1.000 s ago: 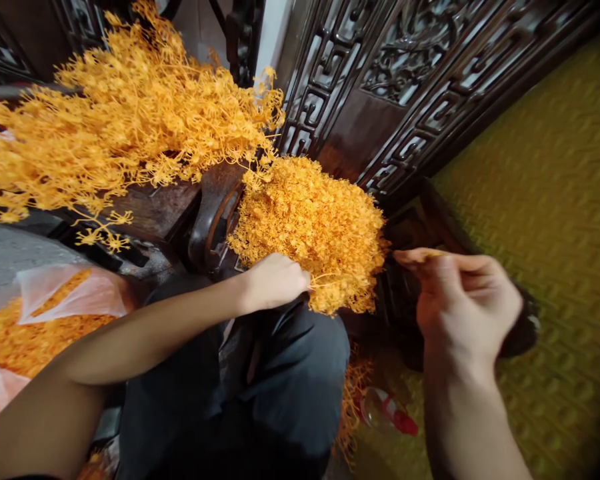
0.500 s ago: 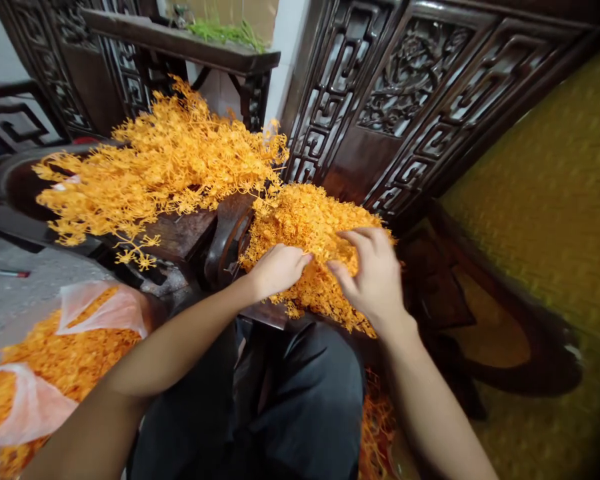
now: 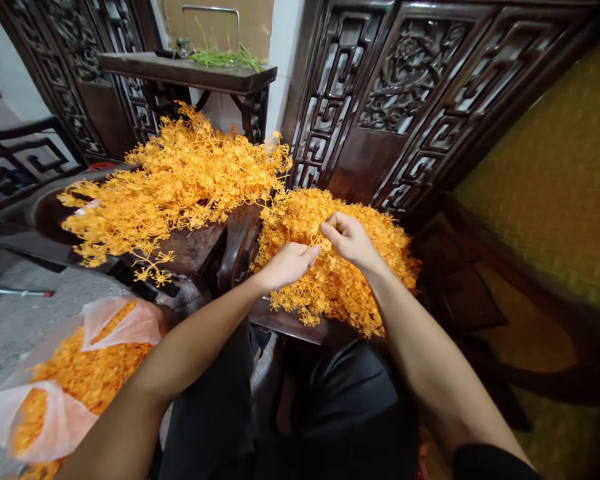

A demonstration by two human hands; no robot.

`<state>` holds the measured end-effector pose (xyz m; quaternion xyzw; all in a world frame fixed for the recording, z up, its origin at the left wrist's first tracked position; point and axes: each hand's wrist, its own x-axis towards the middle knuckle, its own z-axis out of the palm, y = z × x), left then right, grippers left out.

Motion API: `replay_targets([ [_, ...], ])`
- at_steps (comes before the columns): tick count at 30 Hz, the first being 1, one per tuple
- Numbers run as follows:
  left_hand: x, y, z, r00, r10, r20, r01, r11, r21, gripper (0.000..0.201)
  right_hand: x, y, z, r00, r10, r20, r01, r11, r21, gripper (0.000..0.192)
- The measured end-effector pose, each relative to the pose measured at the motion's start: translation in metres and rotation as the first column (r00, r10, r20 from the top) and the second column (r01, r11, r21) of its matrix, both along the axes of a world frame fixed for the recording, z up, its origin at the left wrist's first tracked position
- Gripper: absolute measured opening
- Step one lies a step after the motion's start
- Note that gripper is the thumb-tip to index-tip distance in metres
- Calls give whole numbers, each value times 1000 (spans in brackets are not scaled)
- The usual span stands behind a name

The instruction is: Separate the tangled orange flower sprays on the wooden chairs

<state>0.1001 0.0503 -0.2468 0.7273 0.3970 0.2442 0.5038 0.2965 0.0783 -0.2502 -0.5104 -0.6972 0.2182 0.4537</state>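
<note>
Both hands' grip (image 3: 316,243) pinched on one orange sprig (image 3: 316,239), above heap (image 3: 370,280) at seat edge.

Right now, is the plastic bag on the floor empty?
No, the plastic bag at lower left holds a heap of orange pieces.

Both forearms are bare; the left hand (image 3: 286,265) and right hand (image 3: 349,238) wear no gloves, a dark sleeve edge shows at lower right, dark trousers cover the lap at the bottom centre
</note>
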Motion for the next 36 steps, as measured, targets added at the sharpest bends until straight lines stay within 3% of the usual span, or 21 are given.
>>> replay_targets([
  [4, 0, -9, -8, 999, -34, 40, 39, 989, -143, 50, 37, 30, -12, 965, -244, -94, 251, 966, 67, 52],
  [7, -6, -11, -12, 995, -81, 65, 91, 979, -181, 52, 66, 38, -18, 874, -473, -109, 485, 862, 148, 47],
  [9, -11, -7, -13, 996, -65, 60, 75, 979, -189, 51, 74, 39, -23, 837, -546, -20, 539, 818, 202, 39],
  [12, -16, 3, -14, 999, -22, 41, 28, 988, -155, 49, 67, 38, -27, 855, -460, 241, 397, 878, 267, 32],
  [14, -17, 7, -15, 1000, -13, 19, 15, 992, -121, 49, 53, 34, -21, 834, -413, 367, 319, 902, 290, 31],
  [17, -15, 9, -16, 999, -30, -23, 28, 997, -71, 50, 26, 16, 5, 838, -397, 375, 263, 896, 358, 35],
  [20, -10, 6, -12, 995, -38, -88, 37, 999, -17, 46, -6, -12, 30, 903, -134, 408, 3, 952, 306, 43],
  [22, -5, 3, -8, 990, -33, -139, 35, 999, 12, 42, -21, -25, 39, 856, -14, 516, -120, 967, 225, 50],
  [24, -1, -1, -4, 983, -45, -180, 52, 998, 30, 42, -22, -26, 41, 816, -38, 577, -101, 973, 208, 42],
  [26, 1, -6, -1, 978, -81, -192, 88, 996, 33, 47, -5, -17, 38, 842, -145, 520, 2, 964, 265, 47],
  [28, 0, -10, -1, 975, -123, -184, 127, 992, 8, 50, 23, -4, 32, 879, -301, 370, 174, 925, 338, 47],
  [31, -3, -12, -4, 983, -119, -142, 111, 992, -68, 52, 64, 10, 20, 849, -501, 170, 426, 837, 343, 45],
  [33, -5, -10, -7, 994, -63, -92, 52, 992, -118, 52, 76, 12, 9, 845, -498, 194, 435, 852, 292, 47],
  [36, -6, -2, -10, 999, 30, -19, -33, 983, -180, 53, 71, 2, -2, 856, -386, 344, 296, 911, 286, 42],
])
